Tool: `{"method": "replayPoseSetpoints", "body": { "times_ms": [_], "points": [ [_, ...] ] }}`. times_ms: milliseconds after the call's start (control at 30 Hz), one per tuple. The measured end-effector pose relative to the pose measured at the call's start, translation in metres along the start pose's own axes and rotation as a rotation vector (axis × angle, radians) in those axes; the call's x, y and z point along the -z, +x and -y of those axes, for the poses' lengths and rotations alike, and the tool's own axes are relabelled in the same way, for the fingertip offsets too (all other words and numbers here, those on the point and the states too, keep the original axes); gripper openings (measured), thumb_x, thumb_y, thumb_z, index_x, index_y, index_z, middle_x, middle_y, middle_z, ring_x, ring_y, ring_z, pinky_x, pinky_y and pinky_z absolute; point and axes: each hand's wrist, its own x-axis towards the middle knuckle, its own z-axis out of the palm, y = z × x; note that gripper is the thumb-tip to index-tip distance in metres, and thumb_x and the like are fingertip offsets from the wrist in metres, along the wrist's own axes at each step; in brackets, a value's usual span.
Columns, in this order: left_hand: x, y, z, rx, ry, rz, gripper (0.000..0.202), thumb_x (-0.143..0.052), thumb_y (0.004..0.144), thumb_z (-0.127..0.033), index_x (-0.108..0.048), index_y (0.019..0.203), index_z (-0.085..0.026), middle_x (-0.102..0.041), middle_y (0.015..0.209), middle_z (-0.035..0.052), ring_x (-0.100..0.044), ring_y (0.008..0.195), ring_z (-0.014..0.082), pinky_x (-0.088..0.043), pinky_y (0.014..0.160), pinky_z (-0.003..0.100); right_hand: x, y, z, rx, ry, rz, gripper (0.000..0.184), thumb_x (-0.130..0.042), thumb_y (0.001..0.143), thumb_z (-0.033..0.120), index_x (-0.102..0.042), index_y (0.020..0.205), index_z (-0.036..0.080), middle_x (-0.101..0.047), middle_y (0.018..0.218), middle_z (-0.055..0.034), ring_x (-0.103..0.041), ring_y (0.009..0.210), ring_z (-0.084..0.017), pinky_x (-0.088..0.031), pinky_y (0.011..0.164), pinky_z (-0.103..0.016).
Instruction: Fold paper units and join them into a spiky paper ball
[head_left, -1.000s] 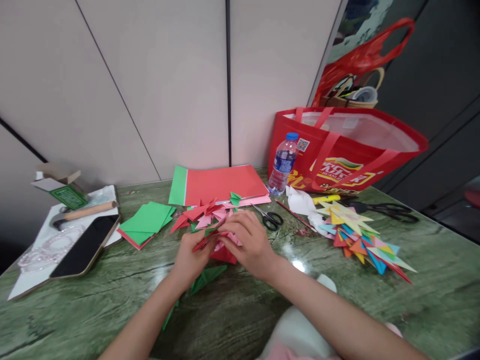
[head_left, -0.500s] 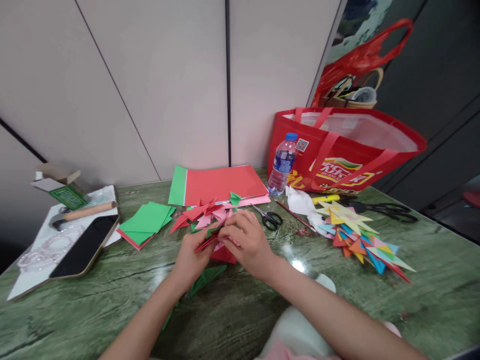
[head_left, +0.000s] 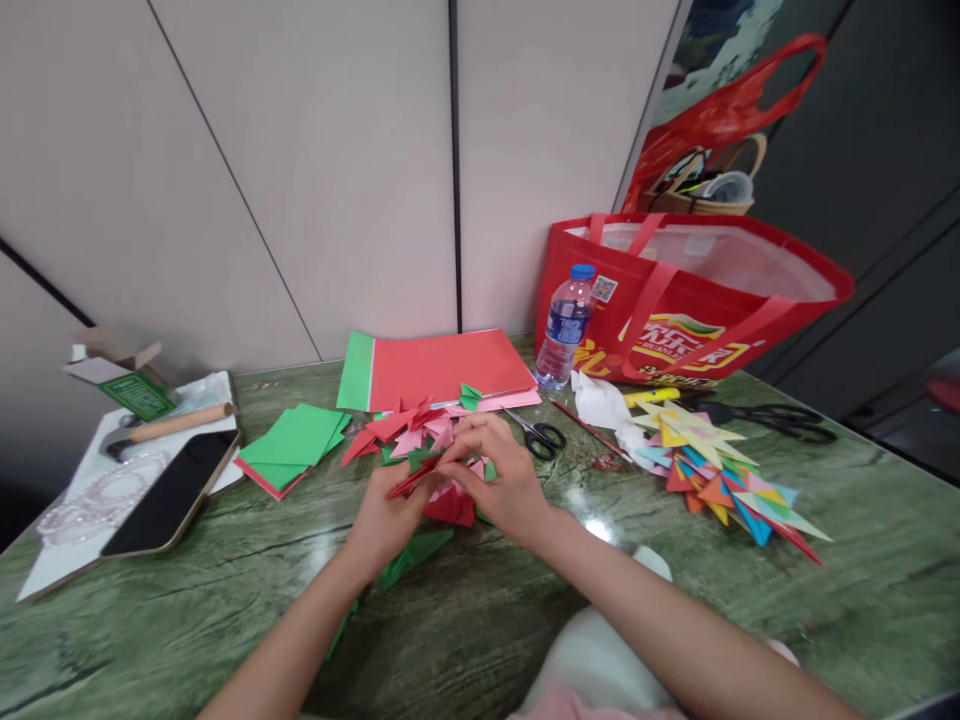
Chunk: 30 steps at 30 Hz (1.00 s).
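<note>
Between my two hands is a small folded red paper piece (head_left: 411, 481). My left hand (head_left: 386, 510) is closed on its left part. From the other side, the fingers of my right hand (head_left: 499, 480) pinch its right end, partly hiding it. Under and behind my hands lie folded red paper pieces (head_left: 390, 426), mixed with pink paper pieces (head_left: 409, 442) and some green ones. A larger red fold (head_left: 452, 507) shows just below my right fingers. Closer to me, a green folded paper (head_left: 416, 553) rests on the table.
Small scissors (head_left: 543, 438) and a red pencil-like stick (head_left: 589, 428) lie right of my hands. Green sheets (head_left: 292, 440) sit left, a phone (head_left: 171, 495) beyond. Red sheets (head_left: 457, 365), a water bottle (head_left: 566, 330) and a red bag (head_left: 675, 300) stand behind; colourful folded papers (head_left: 720, 475) lie right.
My right fingers have shifted slightly and closed in on the red paper. More of the green and red pieces beneath now shows. The surrounding things stay put.
</note>
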Motion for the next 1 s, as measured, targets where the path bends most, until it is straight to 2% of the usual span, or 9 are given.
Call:
{"method": "replayPoseSetpoints", "body": {
  "times_ms": [233,400,500,800,1000],
  "points": [
    [-0.001,0.001,0.001,-0.009,0.072,0.013,0.015,-0.058,0.066,-0.026,-0.064,0.058,-0.014,-0.059,0.055,0.0000,-0.050,0.055,0.0147,-0.041,0.056,0.024,-0.002,-0.002,-0.005,0.115,-0.049,-0.004,0.008,-0.065,0.077,0.018,-0.067,0.080,0.025,-0.069,0.072,0.0016,-0.056,0.083,-0.019,-0.040,0.082,-0.040],
    [0.001,0.001,0.008,-0.065,0.099,0.011,0.015,-0.054,0.068,-0.024,-0.063,0.059,-0.014,-0.061,0.056,0.0003,-0.050,0.054,0.0139,-0.041,0.053,0.023,-0.002,-0.002,-0.010,0.224,-0.101,-0.005,0.007,-0.066,0.076,0.019,-0.069,0.081,0.023,-0.070,0.074,0.0004,-0.054,0.087,-0.019,-0.039,0.083,-0.041],
    [0.001,0.001,0.011,-0.076,0.096,0.013,0.015,-0.054,0.068,-0.023,-0.064,0.062,-0.015,-0.063,0.059,0.0005,-0.053,0.057,0.0144,-0.044,0.056,0.024,-0.002,-0.002,-0.011,0.246,-0.140,0.011,0.007,-0.065,0.077,0.018,-0.068,0.081,0.023,-0.069,0.075,0.0003,-0.053,0.088,-0.019,-0.039,0.084,-0.041],
    [0.002,0.000,0.014,-0.049,0.151,0.001,0.017,-0.055,0.069,-0.026,-0.065,0.065,-0.014,-0.063,0.060,0.0024,-0.054,0.060,0.0170,-0.043,0.059,0.025,-0.001,-0.002,-0.005,0.163,-0.230,0.011,0.011,-0.061,0.080,0.023,-0.067,0.072,0.024,-0.058,0.078,-0.0022,-0.046,0.089,-0.018,-0.039,0.079,-0.037],
    [0.002,-0.001,0.014,-0.064,0.174,0.040,0.019,-0.053,0.073,-0.027,-0.060,0.059,-0.015,-0.055,0.055,-0.0008,-0.045,0.054,0.0126,-0.036,0.054,0.021,-0.003,-0.003,-0.008,0.060,-0.169,0.039,0.007,-0.065,0.076,0.021,-0.067,0.069,0.022,-0.055,0.087,-0.0041,-0.045,0.095,-0.020,-0.039,0.082,-0.039]
  ]
}}
